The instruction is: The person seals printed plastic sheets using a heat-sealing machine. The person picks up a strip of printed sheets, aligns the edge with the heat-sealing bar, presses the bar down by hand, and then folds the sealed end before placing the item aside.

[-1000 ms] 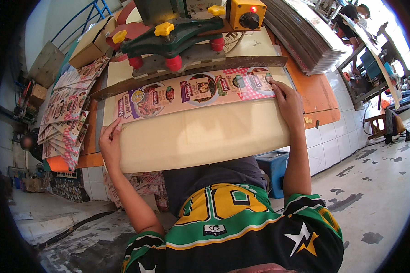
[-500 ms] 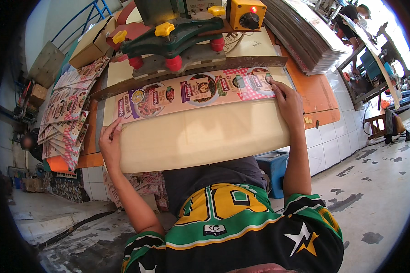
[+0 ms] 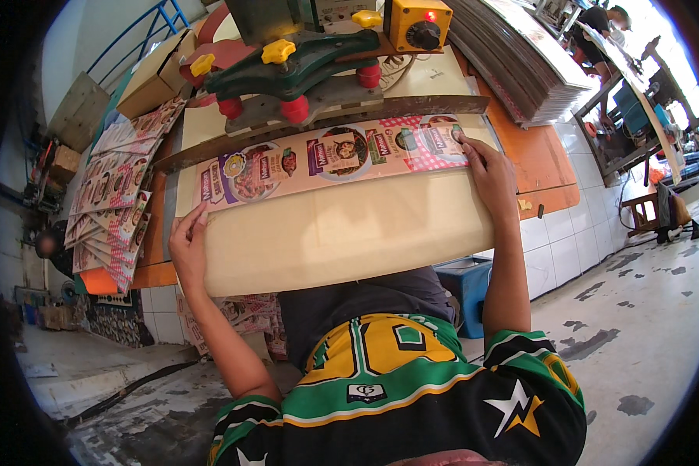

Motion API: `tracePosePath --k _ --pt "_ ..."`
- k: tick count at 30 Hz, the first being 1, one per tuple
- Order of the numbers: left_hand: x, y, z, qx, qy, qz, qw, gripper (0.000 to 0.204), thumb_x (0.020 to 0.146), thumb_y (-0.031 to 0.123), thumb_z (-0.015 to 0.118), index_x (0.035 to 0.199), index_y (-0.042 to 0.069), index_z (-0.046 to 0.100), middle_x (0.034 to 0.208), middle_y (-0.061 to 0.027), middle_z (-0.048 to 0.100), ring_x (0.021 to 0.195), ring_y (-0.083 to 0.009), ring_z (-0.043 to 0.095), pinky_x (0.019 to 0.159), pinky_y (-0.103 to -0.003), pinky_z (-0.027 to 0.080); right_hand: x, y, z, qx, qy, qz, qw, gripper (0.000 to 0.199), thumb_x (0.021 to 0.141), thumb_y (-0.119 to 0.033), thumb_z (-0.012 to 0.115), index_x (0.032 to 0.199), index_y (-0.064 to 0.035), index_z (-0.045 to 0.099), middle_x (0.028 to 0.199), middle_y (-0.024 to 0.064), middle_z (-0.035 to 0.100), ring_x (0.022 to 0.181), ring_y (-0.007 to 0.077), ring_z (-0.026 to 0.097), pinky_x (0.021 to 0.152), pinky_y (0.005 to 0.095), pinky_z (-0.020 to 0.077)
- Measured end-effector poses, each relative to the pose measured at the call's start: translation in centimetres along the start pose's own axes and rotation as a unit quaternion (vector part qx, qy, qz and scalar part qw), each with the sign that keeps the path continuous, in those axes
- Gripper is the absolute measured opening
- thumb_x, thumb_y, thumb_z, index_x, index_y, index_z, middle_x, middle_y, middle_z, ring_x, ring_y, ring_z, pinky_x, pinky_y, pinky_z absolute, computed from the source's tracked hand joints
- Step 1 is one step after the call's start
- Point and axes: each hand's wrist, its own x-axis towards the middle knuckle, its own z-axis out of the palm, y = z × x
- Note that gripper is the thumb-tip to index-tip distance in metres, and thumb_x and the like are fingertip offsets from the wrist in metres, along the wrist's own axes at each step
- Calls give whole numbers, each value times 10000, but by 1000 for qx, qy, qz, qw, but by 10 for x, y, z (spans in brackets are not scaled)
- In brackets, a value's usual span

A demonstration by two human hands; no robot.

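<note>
A long printed strip (image 3: 303, 165) with pictures of food dishes lies across a cream board (image 3: 342, 225), its far edge along a thin metal bar (image 3: 419, 107). My left hand (image 3: 188, 247) is closed at the strip's near left corner, fingertips on its edge. At the right end, my right hand (image 3: 489, 172) pinches the strip with the thumb on top; the fingers beneath are partly hidden. Just beyond the bar stands a press with a dark green arm (image 3: 287, 74), yellow knobs (image 3: 278, 52) and red feet (image 3: 295, 109).
Piled printed sheets (image 3: 113, 202) lie at the left, beside a cardboard box (image 3: 159, 74). A yellow control box (image 3: 417, 27) with a lit red lamp sits above the bar. Flat boards (image 3: 512, 62) are stacked at the right. A blue bin (image 3: 466, 295) stands below; another person (image 3: 598, 39) is far right.
</note>
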Motion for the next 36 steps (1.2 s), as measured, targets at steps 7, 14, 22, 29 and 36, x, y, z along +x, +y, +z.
tracePosePath --k 7,14,22,29,36 --pt "0 4 1 -3 4 5 1000 287 996 181 683 1267 111 749 845 -10 480 717 -115 442 677 -268 416 0 0 -1 4 -3 3 1000 272 1000 -288 632 1184 -144 771 974 171 753 860 348 717 780 423 528" --pt "1 -3 2 -1 8 -3 1000 321 1015 224 667 1309 108 719 924 -34 571 756 -126 489 712 -273 445 0 1 0 17 3 -4 1000 272 1000 -285 638 1187 -136 768 973 172 754 859 334 723 780 416 530" --pt "25 -9 8 -67 -31 -30 997 356 1050 251 597 1369 115 674 1159 -121 684 987 -194 620 918 -321 479 18 -10 -13 -30 -118 91 988 320 1003 -354 628 1234 -166 745 996 144 765 895 252 722 786 389 521" --pt "59 -11 18 12 -56 -37 998 373 1048 276 539 1387 185 664 1166 -226 714 1041 -285 694 929 -348 498 38 6 8 -24 -66 34 997 341 1006 -412 595 1252 -224 737 1051 157 759 1023 333 706 870 435 517" --pt "61 -18 23 85 -32 -20 996 372 1043 381 524 1358 255 677 1110 -218 723 1023 -403 694 888 -413 529 36 2 13 -89 -60 47 993 351 1012 -455 560 1235 -258 747 1088 154 756 1041 353 698 879 456 519"
